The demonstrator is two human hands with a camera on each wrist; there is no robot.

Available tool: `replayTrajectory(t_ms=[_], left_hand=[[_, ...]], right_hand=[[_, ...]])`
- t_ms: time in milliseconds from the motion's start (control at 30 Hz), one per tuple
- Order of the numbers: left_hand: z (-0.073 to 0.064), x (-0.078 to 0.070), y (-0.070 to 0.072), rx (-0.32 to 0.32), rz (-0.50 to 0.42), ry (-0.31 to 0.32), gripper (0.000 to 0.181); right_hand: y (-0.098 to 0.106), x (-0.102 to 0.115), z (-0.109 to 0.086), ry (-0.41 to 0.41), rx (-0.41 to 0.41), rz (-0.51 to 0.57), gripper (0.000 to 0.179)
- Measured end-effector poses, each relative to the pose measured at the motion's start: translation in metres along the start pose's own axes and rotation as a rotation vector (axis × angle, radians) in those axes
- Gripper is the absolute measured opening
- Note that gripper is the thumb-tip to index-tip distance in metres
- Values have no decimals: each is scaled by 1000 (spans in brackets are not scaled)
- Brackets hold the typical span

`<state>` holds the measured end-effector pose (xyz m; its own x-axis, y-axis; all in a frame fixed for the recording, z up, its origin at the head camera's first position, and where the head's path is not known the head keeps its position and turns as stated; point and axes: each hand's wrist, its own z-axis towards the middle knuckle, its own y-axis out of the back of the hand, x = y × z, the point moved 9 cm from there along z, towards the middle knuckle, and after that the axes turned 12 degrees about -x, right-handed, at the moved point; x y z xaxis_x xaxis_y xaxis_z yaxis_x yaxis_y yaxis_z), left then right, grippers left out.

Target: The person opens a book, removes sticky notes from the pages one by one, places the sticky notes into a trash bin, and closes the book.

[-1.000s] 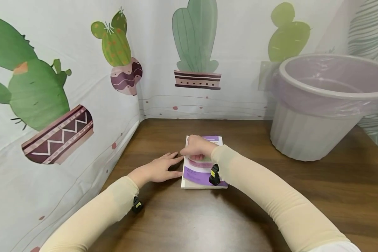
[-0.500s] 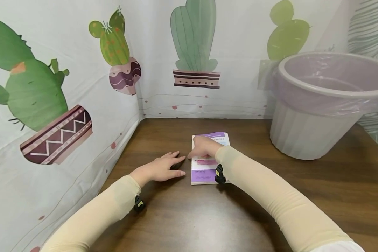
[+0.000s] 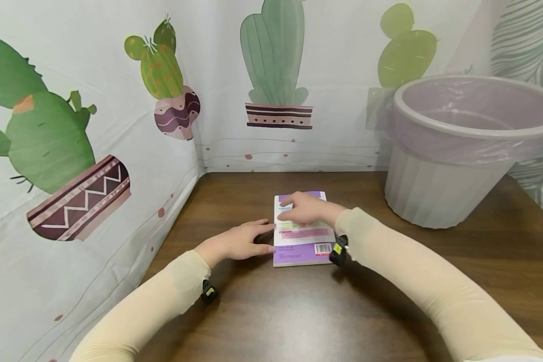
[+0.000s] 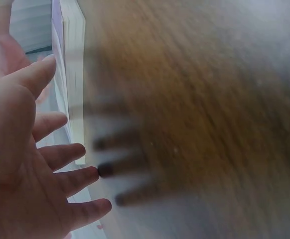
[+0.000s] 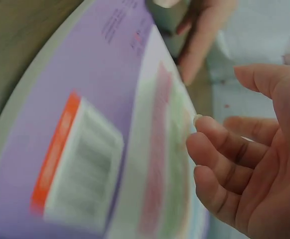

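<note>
A purple and white book (image 3: 305,254) lies flat on the brown table, its barcode side up. My left hand (image 3: 237,242) rests beside the book's left edge, fingers spread and straight, thumb and index tips at that edge. In the left wrist view the left hand (image 4: 30,164) shows its fingers by the cream page edges (image 4: 75,89). Over the upper part of the cover is my right hand (image 3: 309,207), its fingers loosely bent with nothing gripped. The right wrist view has the right hand (image 5: 264,164) just above the cover, near the barcode (image 5: 85,164).
A large grey bin (image 3: 434,186) with a translucent purple liner stands at the right back of the table (image 3: 271,311). Behind and to the left hangs a white cloth (image 3: 226,65) printed with cacti.
The book has shifted a little to the right from its place a second ago. My right hand has loosened from the book's left edge and moved right over the cover. The left hand has followed rightward.
</note>
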<state>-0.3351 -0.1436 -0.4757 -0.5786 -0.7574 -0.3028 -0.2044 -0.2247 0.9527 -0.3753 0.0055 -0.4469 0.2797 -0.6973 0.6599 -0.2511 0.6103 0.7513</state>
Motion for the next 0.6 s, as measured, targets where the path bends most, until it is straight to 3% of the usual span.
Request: replayTrajectory(t_ms=[167,367,467,600], left_hand=[[5,-8,-2,-1,-8,-17,78],[11,-18,-6,24,28,-38,87],[12,-20,-7,45,46,-22,90],[16,-22,-9,61,60,-3,91]], right_hand=[[41,-14,-33,105,-146,-110,56],[68,-55,-72,5,-291,-160,57],[68,-78,-86,-58,-288,-179,63],[54,-101,-95,-110,-209,-258,75]])
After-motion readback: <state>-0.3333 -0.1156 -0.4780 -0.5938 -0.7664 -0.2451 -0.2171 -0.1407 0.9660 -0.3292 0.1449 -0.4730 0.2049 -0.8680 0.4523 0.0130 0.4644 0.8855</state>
